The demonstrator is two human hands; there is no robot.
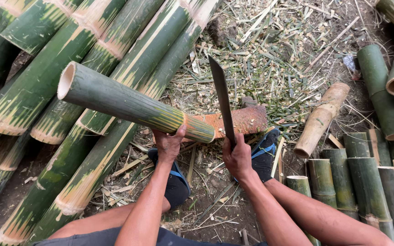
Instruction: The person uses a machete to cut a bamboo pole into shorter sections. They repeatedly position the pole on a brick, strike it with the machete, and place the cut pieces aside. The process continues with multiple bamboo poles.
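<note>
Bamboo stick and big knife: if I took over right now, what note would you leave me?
Left hand: grips the green bamboo piece near its lower end, which rests on the reddish wood block.
Right hand: holds the long knife, blade pointing up and away, just right of that end.
Around: long bamboo poles stacked on the left, short cut sections standing on the right, one brownish piece lying near them, shavings all over the ground.
Done: many pieces already cut.
Left: this piece shows no cut yet.
</note>
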